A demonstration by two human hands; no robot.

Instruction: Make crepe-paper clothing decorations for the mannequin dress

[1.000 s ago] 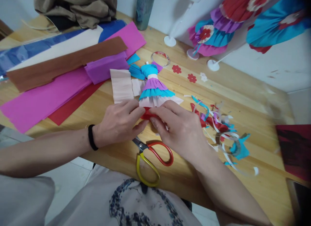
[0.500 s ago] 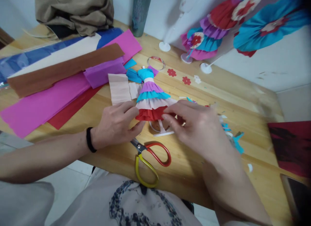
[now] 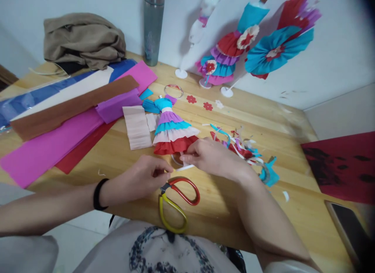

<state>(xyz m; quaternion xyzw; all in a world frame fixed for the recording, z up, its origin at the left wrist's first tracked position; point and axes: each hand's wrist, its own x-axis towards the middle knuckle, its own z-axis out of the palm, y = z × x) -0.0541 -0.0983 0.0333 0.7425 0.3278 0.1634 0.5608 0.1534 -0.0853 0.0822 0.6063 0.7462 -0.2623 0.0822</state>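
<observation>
A small paper dress point(image 3: 172, 126) with purple, blue, pale pink and red ruffles lies tilted on the table, on a white display stand point(image 3: 185, 168). My right hand point(image 3: 208, 155) pinches the stand's stem just below the red hem, hiding part of it. Nothing shows in my left hand point(image 3: 143, 173), which hovers by the stand's base with half-bent fingers, thumb and forefinger apart. Scissors point(image 3: 175, 204) with one red and one yellow handle lie below the hands, blades partly hidden by my left hand. A pale crepe paper piece point(image 3: 136, 127) lies left of the dress.
Crepe paper sheets point(image 3: 73, 105) are piled at left beside a brown cloth point(image 3: 84, 40). A bottle point(image 3: 154, 30), finished paper dresses point(image 3: 225, 54) on stands, a tape roll point(image 3: 174, 90) and paper flowers point(image 3: 208, 106) are behind. Scraps point(image 3: 246, 151) and a phone point(image 3: 348, 230) lie right.
My right hand has moved from the red ruffle down to the stem. My left hand has come off the hem's left side and drawn down toward the scissors. The camera view has shifted.
</observation>
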